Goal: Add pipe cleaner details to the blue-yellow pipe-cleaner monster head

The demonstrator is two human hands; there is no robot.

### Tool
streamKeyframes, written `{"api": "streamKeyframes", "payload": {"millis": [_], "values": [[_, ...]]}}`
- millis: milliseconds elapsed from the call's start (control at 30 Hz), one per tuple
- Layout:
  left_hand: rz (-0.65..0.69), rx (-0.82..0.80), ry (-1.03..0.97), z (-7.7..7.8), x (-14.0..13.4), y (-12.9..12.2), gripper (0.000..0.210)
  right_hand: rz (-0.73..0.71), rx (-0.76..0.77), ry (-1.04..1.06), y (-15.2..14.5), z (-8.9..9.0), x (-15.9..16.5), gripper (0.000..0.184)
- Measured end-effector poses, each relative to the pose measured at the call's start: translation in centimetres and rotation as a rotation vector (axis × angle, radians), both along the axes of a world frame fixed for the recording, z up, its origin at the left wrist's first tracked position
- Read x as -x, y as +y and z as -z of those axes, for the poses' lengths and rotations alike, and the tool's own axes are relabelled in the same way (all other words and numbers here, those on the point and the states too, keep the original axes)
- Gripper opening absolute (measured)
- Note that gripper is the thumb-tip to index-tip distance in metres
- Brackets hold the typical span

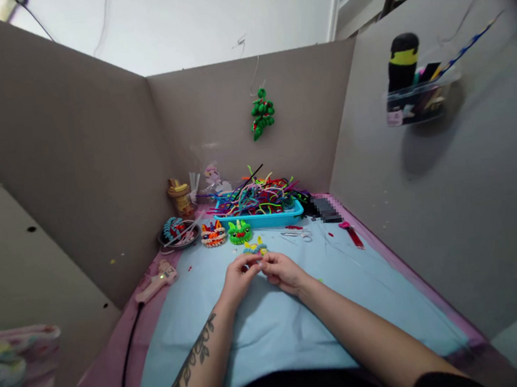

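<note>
My left hand (240, 276) and my right hand (285, 272) meet over the middle of the blue cloth, fingertips pinched together. Whatever small piece they hold is hidden by the fingers; only a bit of pink shows there. Just beyond the fingertips is a small blue and yellow fuzzy pipe-cleaner figure (256, 248), partly covered by my hands. I cannot tell whether the fingers touch it. Behind it sit a green pipe-cleaner animal head (239, 232) and an orange and white one (213, 234).
A blue tray (262, 220) heaped with coloured pipe cleaners stands at the back. Scissors (299, 235) lie right, a glue gun (159, 281) left with its cord trailing forward. A bowl (179, 236) is at back left. Grey partitions (262, 149) enclose the table; a green ornament (262, 114) hangs there.
</note>
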State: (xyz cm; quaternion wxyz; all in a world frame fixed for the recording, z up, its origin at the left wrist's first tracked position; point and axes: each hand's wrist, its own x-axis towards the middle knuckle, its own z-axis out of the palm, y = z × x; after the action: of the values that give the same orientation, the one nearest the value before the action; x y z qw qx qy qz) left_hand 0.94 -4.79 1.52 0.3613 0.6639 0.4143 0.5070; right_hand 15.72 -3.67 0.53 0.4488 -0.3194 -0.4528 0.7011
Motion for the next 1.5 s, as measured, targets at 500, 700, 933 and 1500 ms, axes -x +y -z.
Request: {"api": "streamKeyframes", "payload": {"millis": [500, 700, 933, 1500], "values": [[-0.11, -0.082, 0.034, 0.3, -0.1, 0.1, 0.023, 0.234, -0.267, -0.154, 0.1, -0.1, 0.6, 0.034], [-0.025, 0.061, -0.059, 0.4, 0.0, 0.1, 0.025, 0.313, -0.585, -0.348, -0.3, -0.6, -0.3, 0.017], [0.054, 0.154, -0.108, -0.1, 0.0, -0.2, 0.025, 0.286, -0.778, -0.41, -0.8, -1.0, -0.7, 0.012], [0.104, 0.369, -0.193, 0.7, 0.4, 0.1, 0.034, 0.257, -0.871, -0.454, -1.3, -1.6, -0.6, 0.012]]}}
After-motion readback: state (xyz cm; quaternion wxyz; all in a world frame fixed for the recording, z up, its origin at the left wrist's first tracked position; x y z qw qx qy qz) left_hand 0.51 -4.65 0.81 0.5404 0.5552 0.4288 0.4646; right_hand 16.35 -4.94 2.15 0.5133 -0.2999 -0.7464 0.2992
